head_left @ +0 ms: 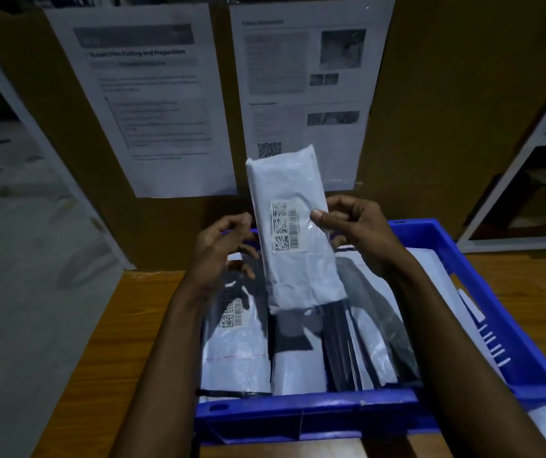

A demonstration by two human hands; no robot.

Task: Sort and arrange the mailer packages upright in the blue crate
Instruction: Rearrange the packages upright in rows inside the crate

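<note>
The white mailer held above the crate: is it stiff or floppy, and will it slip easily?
Probably fairly stiff: the white mailer stands straight with the right hand pinching just one edge. Likely light, for the same reason. Its glossy, wrinkled plastic may be slippery.

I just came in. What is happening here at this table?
A person is sorting mailer packages into a blue crate on a wooden table. The right hand pinches one edge of a white mailer package with a barcode label and holds it above the crate. The left hand is at the other edge with curled fingers; whether it grips is unclear. Other mailers, white and dark, already fill the crate.
</note>
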